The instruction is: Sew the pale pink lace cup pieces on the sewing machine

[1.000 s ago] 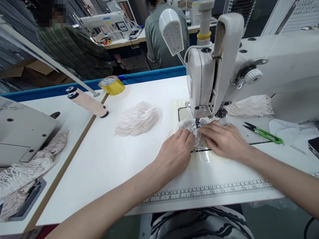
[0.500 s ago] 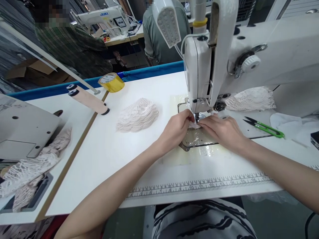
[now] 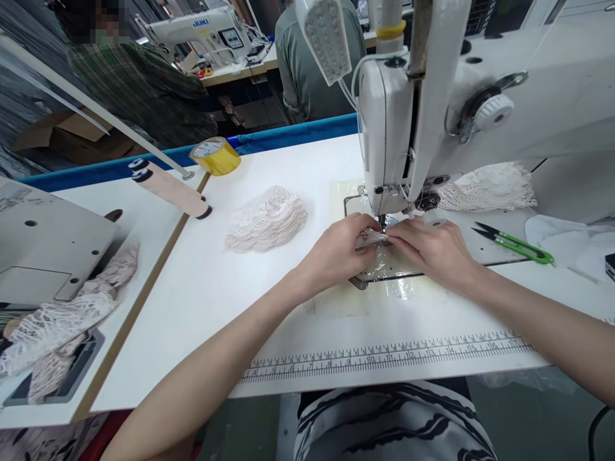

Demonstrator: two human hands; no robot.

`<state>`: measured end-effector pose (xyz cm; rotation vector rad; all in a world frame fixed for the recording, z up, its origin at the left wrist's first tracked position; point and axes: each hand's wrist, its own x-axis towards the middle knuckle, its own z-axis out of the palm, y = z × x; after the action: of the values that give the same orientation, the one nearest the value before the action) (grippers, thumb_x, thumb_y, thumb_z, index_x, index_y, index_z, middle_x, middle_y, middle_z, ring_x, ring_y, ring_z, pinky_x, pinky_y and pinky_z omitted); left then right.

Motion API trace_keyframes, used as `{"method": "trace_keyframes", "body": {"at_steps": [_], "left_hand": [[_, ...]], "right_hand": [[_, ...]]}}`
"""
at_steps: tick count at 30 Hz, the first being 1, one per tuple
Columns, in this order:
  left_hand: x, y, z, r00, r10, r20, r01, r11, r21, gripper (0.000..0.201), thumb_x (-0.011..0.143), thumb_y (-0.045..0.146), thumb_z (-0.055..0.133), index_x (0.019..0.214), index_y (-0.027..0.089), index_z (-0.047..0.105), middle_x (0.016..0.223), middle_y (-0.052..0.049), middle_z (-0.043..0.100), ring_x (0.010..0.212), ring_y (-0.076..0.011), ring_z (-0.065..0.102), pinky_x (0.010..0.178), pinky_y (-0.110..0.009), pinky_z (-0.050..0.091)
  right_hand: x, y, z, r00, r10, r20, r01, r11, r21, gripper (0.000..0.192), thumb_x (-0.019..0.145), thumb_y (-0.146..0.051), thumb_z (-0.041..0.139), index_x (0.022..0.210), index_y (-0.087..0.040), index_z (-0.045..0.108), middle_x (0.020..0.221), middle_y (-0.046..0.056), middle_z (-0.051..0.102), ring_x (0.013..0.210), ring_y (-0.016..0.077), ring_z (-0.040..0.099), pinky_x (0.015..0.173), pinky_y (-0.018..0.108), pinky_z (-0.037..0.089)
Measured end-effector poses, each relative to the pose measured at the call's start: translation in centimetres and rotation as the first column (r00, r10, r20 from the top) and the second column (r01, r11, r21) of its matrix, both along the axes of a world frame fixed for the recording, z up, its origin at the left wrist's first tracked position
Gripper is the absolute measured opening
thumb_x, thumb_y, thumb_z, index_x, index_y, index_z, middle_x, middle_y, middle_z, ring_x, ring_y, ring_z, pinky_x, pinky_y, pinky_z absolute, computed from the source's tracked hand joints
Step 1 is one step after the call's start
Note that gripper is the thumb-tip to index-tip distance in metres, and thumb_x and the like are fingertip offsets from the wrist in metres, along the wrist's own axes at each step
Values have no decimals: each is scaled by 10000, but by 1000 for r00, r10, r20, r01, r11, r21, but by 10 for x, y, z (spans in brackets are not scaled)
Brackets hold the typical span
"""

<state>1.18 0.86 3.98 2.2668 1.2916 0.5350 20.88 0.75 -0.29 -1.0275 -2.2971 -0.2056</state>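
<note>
Under the needle of the white sewing machine (image 3: 391, 141) lies a small piece of white lace (image 3: 369, 237), mostly covered by fingers. My left hand (image 3: 342, 248) grips the lace just left of the presser foot (image 3: 382, 221). From the right, my right hand (image 3: 435, 248) pinches the same lace close to the foot, fingers together. A fanned stack of lace pieces (image 3: 268, 219) rests on the table left of my hands. Another lace pile (image 3: 490, 187) sits behind the needle area, under the machine arm.
Green thread snips (image 3: 514, 243) and white cloth (image 3: 560, 240) lie to the right. On the left are a yellow tape roll (image 3: 216, 156), a thread cone (image 3: 170, 190) and lace strips (image 3: 60, 326) by another machine. A printed ruler (image 3: 384, 358) follows the front edge. Two people sit beyond.
My left hand has moved slightly down and left, and more of the lace shows between the hands. My right hand stays beside the presser foot. The view has shifted a little.
</note>
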Motion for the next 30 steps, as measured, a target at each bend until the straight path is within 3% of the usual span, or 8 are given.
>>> {"method": "trace_keyframes", "body": {"at_steps": [6, 12, 15, 17, 20, 23, 26, 30], "left_hand": [[-3, 12, -15, 998, -27, -52, 31, 996, 79, 255, 806, 167, 538, 976, 238, 715, 858, -19, 599, 738, -146, 593, 643, -259, 455], [-7, 17, -6, 988, -99, -115, 105, 993, 53, 222, 860, 276, 517, 939, 269, 724, 895, -9, 630, 734, -133, 593, 639, -244, 449], [-7, 9, -7, 972, -125, -197, 157, 976, 153, 231, 874, 270, 496, 904, 250, 724, 886, -10, 624, 686, -114, 575, 568, -222, 416], [-5, -1, -13, 960, -98, -263, 180, 933, 310, 226, 887, 264, 496, 898, 231, 719, 876, -20, 621, 667, -115, 561, 511, -221, 372], [-2, -17, -25, 939, -31, -341, 228, 800, 555, 231, 925, 250, 476, 935, 192, 700, 878, -44, 652, 719, -150, 574, 512, -256, 374], [-3, -27, -32, 924, -5, -381, 275, 702, 657, 187, 910, 196, 514, 1002, 166, 675, 1034, -63, 686, 896, -199, 609, 644, -311, 441], [-5, -30, -33, 914, -22, -405, 304, 698, 648, 227, 907, 148, 508, 1090, 155, 643, 1150, -90, 664, 1127, -239, 567, 803, -359, 453], [-7, -29, -31, 911, -43, -410, 308, 731, 609, 249, 906, 138, 506, 1119, 137, 633, 1142, -118, 668, 1181, -272, 553, 888, -399, 439]], "right_hand": [[2, 2, -3, 999, -26, -32, 27, 999, 36, 279, 975, -281, 431, 915, -194, 689, 771, 16, 711, 565, 119, 577, 580, 265, 347], [2, 1, -3, 1000, -16, -25, 16, 1000, -14, 257, 973, -269, 443, 916, -193, 682, 792, 10, 713, 536, 113, 562, 587, 267, 349], [2, -3, 0, 999, 22, -30, -23, 999, -36, 218, 958, -242, 474, 906, -180, 676, 754, 1, 702, 594, 124, 588, 586, 273, 343], [2, -5, 1, 998, 62, -11, -62, 998, -33, 180, 941, -215, 502, 897, -178, 673, 791, -5, 708, 668, 131, 606, 589, 279, 341], [2, -8, 3, 994, 99, 49, -100, 995, 22, 138, 914, -183, 544, 864, -185, 673, 925, -10, 717, 766, 136, 611, 605, 290, 347], [2, -10, 4, 989, 93, 117, -105, 989, 101, 149, 891, -124, 555, 837, -193, 675, 956, -21, 717, 814, 141, 604, 629, 299, 357], [3, -11, 3, 979, 79, 188, -109, 982, 153, 191, 877, -69, 537, 848, -197, 676, 952, -23, 718, 813, 140, 596, 648, 304, 366], [4, -12, 2, 975, 77, 207, -113, 979, 170, 202, 858, -38, 537, 857, -183, 678, 949, -2, 716, 846, 152, 604, 666, 305, 378]]}}
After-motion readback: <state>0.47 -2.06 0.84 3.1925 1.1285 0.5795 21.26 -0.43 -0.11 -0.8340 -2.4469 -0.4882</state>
